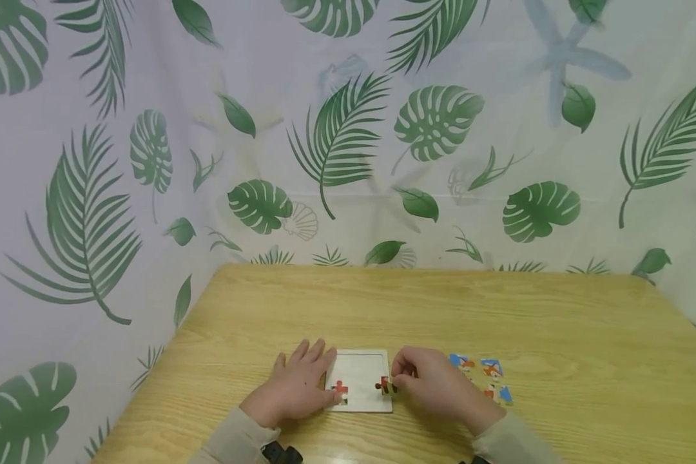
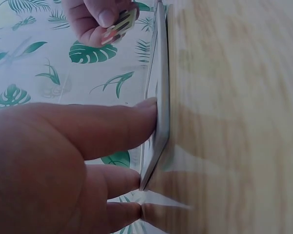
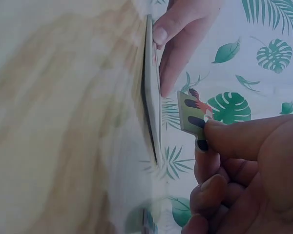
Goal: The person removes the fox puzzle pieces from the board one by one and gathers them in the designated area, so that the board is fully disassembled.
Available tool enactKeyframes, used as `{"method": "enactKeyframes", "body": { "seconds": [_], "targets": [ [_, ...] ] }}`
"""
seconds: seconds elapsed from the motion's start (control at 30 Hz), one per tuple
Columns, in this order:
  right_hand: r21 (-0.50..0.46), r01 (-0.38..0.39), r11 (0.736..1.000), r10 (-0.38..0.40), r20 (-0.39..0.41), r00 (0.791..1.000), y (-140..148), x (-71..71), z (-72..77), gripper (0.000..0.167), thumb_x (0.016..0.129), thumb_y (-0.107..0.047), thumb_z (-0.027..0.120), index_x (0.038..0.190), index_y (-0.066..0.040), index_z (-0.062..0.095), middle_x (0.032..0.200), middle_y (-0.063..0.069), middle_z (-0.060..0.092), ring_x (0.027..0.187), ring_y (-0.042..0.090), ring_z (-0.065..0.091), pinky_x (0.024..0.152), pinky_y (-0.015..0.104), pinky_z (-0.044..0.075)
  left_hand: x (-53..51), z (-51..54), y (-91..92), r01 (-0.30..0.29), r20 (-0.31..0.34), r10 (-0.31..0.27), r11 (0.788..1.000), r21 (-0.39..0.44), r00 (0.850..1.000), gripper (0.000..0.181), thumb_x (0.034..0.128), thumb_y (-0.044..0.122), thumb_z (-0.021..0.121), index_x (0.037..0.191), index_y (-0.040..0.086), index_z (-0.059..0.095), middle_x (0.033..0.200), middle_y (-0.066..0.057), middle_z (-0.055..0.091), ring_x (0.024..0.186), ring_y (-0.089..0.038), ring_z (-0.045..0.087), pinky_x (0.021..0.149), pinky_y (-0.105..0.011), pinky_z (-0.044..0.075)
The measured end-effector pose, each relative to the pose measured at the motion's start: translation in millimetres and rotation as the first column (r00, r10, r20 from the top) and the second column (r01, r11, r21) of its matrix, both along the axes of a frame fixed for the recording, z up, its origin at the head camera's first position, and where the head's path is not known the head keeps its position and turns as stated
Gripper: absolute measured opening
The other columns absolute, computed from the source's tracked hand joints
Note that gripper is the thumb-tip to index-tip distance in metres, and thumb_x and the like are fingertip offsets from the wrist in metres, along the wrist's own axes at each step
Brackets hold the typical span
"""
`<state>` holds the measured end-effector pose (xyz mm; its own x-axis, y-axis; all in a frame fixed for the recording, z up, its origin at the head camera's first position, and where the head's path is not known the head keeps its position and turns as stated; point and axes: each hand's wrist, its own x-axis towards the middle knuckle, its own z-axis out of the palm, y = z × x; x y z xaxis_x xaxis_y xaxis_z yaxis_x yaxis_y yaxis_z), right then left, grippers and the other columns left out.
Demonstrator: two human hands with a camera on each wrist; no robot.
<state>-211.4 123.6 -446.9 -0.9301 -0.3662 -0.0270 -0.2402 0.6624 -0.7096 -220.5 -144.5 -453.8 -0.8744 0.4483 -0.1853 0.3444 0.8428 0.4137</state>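
Observation:
A pale, shallow puzzle tray (image 1: pixel 362 368) lies on the table. My left hand (image 1: pixel 299 385) rests along its left side with the fingers spread and straight, and its thumb lies over the lower left corner. Partly under that thumb sits a puzzle piece with red on it (image 1: pixel 340 386). Between thumb and forefinger my right hand (image 1: pixel 441 390) pinches another puzzle piece (image 1: pixel 386 385), striped yellow and black with some red. In the right wrist view this striped piece is tilted and held apart from the tray's surface, over its right side.
To the right of my right hand lie several loose puzzle pieces (image 1: pixel 491 368) in blue, orange and white; the forearm lies close to them. The wooden table (image 1: pixel 429 309) reaches back to a leaf-printed curtain (image 1: pixel 348 238).

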Motion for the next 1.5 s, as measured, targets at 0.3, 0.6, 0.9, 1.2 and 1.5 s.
{"method": "enactKeyframes", "body": {
  "seconds": [0.3,0.6,0.9,1.2,1.5],
  "targets": [
    [0.027,-0.008,1.0,0.009,-0.019,1.0,24.5,3.6,-2.7,0.016,0.097,-0.012,0.069,0.085,-0.02,0.062,0.078,-0.008,0.059,0.07,0.014,0.052,0.063,0.031,0.045,0.4,-0.8,-2.5,0.004,0.014,-0.004,1.0,0.02,1.0,0.081,0.0954,0.051,0.065,0.16,0.012,0.033,0.166,-0.017,0.02,0.152,-0.043,0.01,0.11,-0.075,0.007],
    [0.049,0.011,0.999,-0.011,-0.012,1.0,56.6,11.2,0.2,0.012,0.098,-0.016,0.068,0.088,-0.018,0.061,0.079,-0.007,0.058,0.069,0.013,0.05,0.061,0.028,0.043,-3.5,-1.0,-3.4,0.023,0.015,-0.023,1.0,0.009,1.0,0.082,0.0966,0.052,0.062,0.161,0.013,0.031,0.167,-0.015,0.018,0.152,-0.042,0.008,0.112,-0.073,0.006],
    [0.081,-0.006,0.997,0.007,-0.02,1.0,84.5,16.4,-5.6,0.011,0.096,-0.017,0.07,0.088,-0.019,0.063,0.078,-0.009,0.058,0.069,0.01,0.05,0.062,0.027,0.043,-1.3,-1.6,-1.7,0.011,0.008,-0.011,1.0,-0.004,1.0,0.082,0.0955,0.054,0.063,0.16,0.014,0.033,0.166,-0.014,0.02,0.152,-0.041,0.01,0.111,-0.074,0.009],
    [0.079,-0.019,0.997,0.014,0.067,0.998,103.7,24.6,-5.2,0.012,0.097,-0.02,0.069,0.09,-0.015,0.061,0.078,-0.004,0.057,0.067,0.011,0.048,0.059,0.029,0.041,-1.4,-2.6,-2.2,0.016,0.001,-0.016,1.0,-0.008,1.0,0.082,0.0955,0.053,0.064,0.16,0.013,0.034,0.166,-0.015,0.021,0.152,-0.042,0.011,0.11,-0.075,0.01],
    [0.116,0.007,0.993,-0.016,0.079,0.997,115.1,30.3,-8.3,0.012,0.095,-0.019,0.071,0.088,-0.016,0.062,0.077,-0.003,0.056,0.066,0.011,0.048,0.057,0.028,0.042,-1.0,-1.1,-2.9,0.013,0.013,-0.013,1.0,0.01,1.0,0.082,0.0957,0.052,0.064,0.16,0.014,0.032,0.166,-0.015,0.019,0.152,-0.042,0.01,0.111,-0.074,0.008]
  ]
}}
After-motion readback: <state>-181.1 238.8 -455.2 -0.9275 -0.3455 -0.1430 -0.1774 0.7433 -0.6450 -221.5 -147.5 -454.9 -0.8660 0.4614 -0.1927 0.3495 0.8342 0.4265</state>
